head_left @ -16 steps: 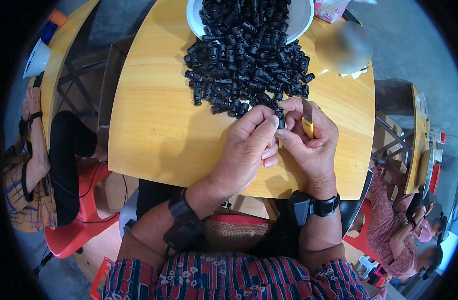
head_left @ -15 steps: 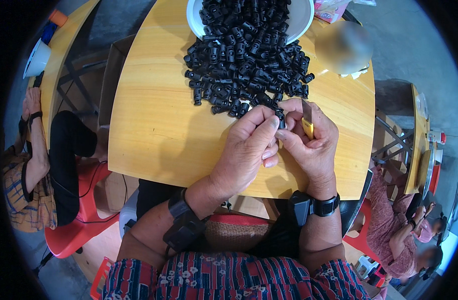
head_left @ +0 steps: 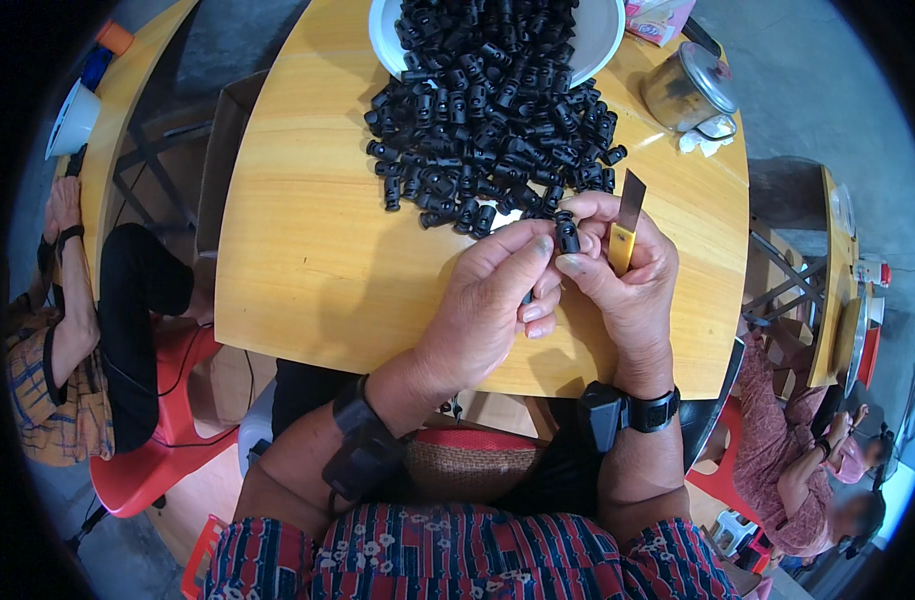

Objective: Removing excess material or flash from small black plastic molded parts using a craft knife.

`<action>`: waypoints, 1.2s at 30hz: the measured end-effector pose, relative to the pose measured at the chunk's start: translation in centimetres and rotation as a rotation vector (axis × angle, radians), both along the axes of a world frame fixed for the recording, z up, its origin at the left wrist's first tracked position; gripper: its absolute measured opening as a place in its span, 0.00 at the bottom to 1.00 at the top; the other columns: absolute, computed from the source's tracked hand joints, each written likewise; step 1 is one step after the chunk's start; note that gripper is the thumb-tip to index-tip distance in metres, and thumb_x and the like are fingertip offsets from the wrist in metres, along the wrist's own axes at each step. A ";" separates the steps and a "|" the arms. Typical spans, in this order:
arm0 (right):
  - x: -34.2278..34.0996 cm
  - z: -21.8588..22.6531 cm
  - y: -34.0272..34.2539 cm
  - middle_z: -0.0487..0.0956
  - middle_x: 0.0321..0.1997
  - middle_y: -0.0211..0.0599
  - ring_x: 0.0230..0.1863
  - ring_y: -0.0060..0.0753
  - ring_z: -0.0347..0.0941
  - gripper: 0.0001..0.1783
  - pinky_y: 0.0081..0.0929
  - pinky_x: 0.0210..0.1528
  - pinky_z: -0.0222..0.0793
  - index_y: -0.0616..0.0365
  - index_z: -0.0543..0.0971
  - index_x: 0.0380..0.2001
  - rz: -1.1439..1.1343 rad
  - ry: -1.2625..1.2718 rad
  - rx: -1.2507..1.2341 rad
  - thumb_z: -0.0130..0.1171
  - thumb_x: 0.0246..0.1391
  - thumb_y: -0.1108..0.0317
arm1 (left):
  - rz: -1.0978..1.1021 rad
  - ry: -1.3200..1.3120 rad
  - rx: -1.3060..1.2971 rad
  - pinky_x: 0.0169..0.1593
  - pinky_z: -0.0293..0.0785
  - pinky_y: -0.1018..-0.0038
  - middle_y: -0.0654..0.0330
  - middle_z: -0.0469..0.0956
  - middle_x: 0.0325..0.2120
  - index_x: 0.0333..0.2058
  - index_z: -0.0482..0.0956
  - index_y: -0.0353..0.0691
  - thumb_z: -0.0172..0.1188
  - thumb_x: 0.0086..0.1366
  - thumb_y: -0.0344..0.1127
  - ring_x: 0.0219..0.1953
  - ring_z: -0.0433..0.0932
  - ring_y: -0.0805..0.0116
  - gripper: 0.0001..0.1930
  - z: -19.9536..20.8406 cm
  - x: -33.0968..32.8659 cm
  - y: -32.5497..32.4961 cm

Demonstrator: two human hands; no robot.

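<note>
Compared with half a second ago, the black barrel-shaped piece (head_left: pixel 567 238) is showing more of its body between the fingertips, and the cutter knife (head_left: pixel 622 247) is riding higher in the right hand (head_left: pixel 627 258), its blade now pointing just past twelve o'clock instead of just short of it. For the work, this is probably meaning that the piece is being adjusted in the grip rather than cut, since the blade is standing clear of it. The right hand is pinching the piece between thumb and forefinger, at its own ten o'clock, while its curled fingers are keeping the yellow handle tucked against the palm. The left hand (head_left: pixel 502 280) is staying closed, thumb pressing on bent fingers, with the piece lying at its two o'clock; a small dark bit (head_left: pixel 526 297) is peeping out between those fingers, too little to identify, and whether the thumb is touching the piece is hard to tell. At eleven o'clock from the piece, a heap of similar black parts (head_left: pixel 477 150) is spilling from a white basin (head_left: pixel 609 45) onto the wooden table (head_left: pixel 307 230).
</note>
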State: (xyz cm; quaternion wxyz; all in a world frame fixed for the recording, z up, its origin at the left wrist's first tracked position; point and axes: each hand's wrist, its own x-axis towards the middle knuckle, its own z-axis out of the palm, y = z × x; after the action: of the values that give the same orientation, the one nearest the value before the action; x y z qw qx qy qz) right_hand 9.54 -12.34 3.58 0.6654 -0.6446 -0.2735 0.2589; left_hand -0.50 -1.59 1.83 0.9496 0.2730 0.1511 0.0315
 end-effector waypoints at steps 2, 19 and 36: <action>0.0 -0.2 0.0 0.70 0.27 0.19 0.30 0.11 0.63 0.21 0.12 0.35 0.62 0.59 0.77 0.43 0.016 -0.001 0.002 0.64 0.41 0.80 | -0.034 -0.017 0.011 0.24 0.54 0.87 0.72 0.69 0.31 0.46 0.71 0.43 0.43 0.70 0.43 0.22 0.57 0.86 0.14 -0.2 -0.2 0.2; 0.1 -0.5 0.3 0.73 0.33 0.22 0.33 0.13 0.64 0.21 0.15 0.42 0.63 0.59 0.78 0.42 0.056 -0.031 0.010 0.66 0.40 0.77 | -0.057 -0.093 -0.049 0.23 0.54 0.87 0.73 0.65 0.27 0.47 0.68 0.45 0.47 0.69 0.46 0.22 0.56 0.86 0.15 -0.4 -0.2 0.5; -0.1 -0.3 0.4 0.72 0.33 0.23 0.32 0.15 0.61 0.22 0.15 0.42 0.62 0.60 0.77 0.43 0.059 -0.037 -0.060 0.64 0.39 0.80 | -0.027 -0.075 -0.052 0.27 0.58 0.86 0.70 0.69 0.33 0.57 0.62 0.45 0.45 0.69 0.46 0.26 0.61 0.84 0.21 -0.6 -0.3 0.4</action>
State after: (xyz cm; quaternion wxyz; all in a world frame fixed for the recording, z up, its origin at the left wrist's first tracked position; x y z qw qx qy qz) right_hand 9.39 -11.98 3.25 0.6325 -0.6606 -0.2970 0.2745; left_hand -0.79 -1.16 1.21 0.9617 0.2487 0.1126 0.0248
